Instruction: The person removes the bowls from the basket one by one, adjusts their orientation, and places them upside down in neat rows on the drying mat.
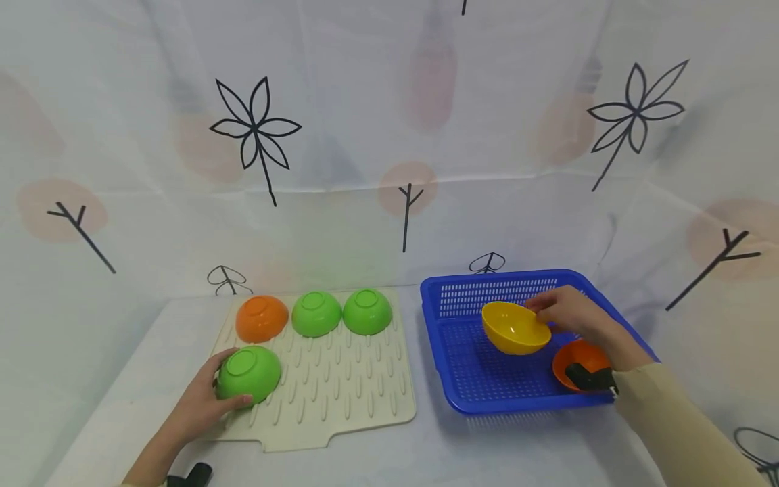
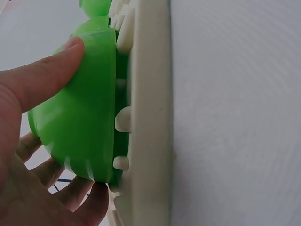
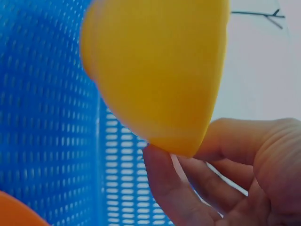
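My left hand (image 1: 207, 400) grips a green bowl (image 1: 258, 372) that is upside down on the ribbed cream drying mat (image 1: 331, 399). In the left wrist view its thumb lies along one side of the bowl (image 2: 84, 108) and the fingers curve round the other, with the rim against the mat's ribs. Over the blue basket (image 1: 453, 399), my right hand (image 1: 569, 312) pinches the rim of a yellow bowl (image 1: 514, 330), its mouth facing up. The right wrist view shows the thumb and fingers on either side of the yellow bowl's (image 3: 155, 70) edge.
Along the mat's back edge stand an upturned orange bowl (image 1: 262, 318) and two upturned green bowls, one in the middle (image 1: 316, 313) and one to the right (image 1: 367, 312). Another orange bowl (image 1: 569, 362) lies in the basket, partly behind the right wrist's black strap. A patterned cloth (image 1: 341, 223) hangs behind.
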